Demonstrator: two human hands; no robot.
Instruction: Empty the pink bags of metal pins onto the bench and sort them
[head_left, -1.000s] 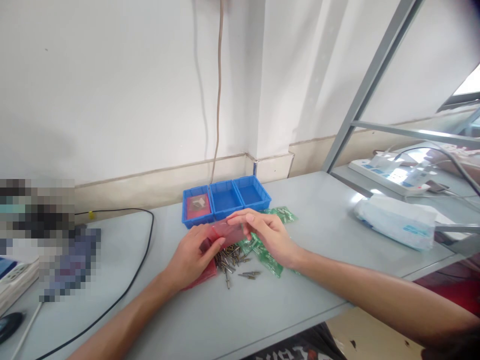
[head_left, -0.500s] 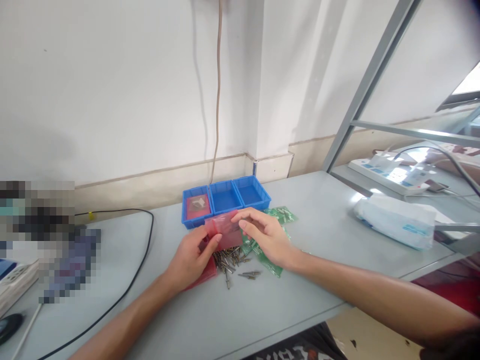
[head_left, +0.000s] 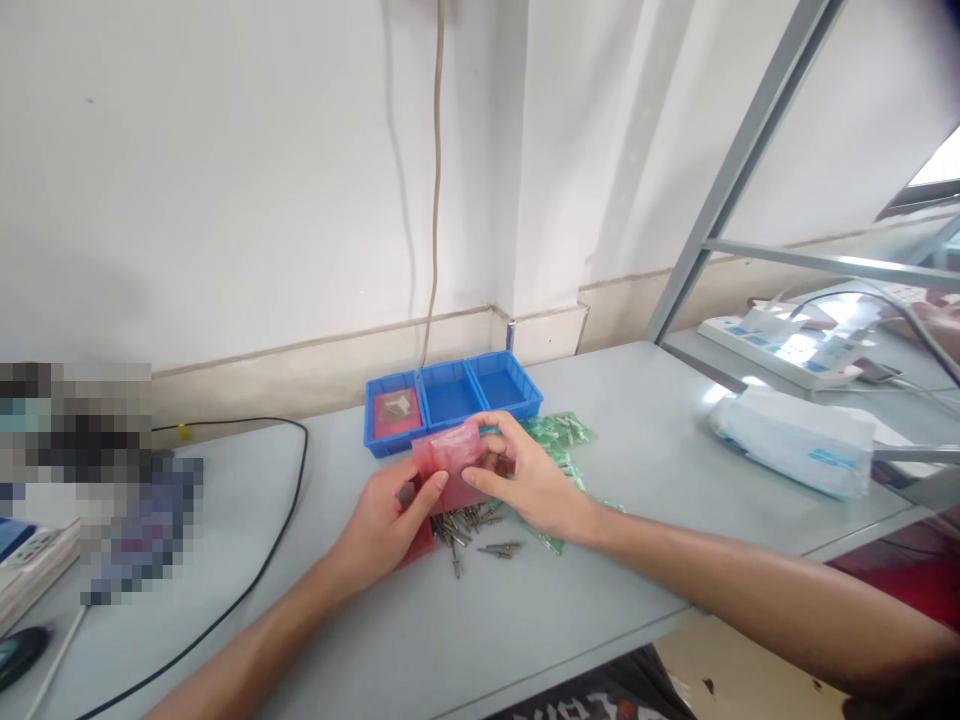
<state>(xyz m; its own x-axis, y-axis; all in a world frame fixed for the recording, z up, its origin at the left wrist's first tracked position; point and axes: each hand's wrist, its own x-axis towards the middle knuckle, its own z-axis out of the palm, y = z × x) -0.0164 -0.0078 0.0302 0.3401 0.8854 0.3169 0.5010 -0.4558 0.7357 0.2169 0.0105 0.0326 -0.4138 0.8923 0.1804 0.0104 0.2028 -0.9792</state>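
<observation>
A small red plastic bag [head_left: 454,478] is held up between my two hands above the table. My left hand [head_left: 391,512] pinches its left edge, thumb in front. On the other side my right hand [head_left: 536,478] grips it with the thumb in front and fingers behind. Below the bag lies a pile of rivet-like metal pieces [head_left: 457,525], with several more [head_left: 500,549] lying apart to the right. Another red bag [head_left: 420,545] rests flat on the table, partly hidden by my left hand. Green bags [head_left: 566,430] with small metal pieces lie beside my right hand.
Three joined blue bins [head_left: 484,411] stand behind my hands; the left one holds a red bag with a pale piece. A black cable [head_left: 279,545] curves across the left of the table. A white soft pack [head_left: 795,440] lies right, by a metal frame [head_left: 742,170].
My right hand has closed its fingers and thumb onto the red bag's right side, where before the fingers were at its top edge. My left hand keeps its grip.
</observation>
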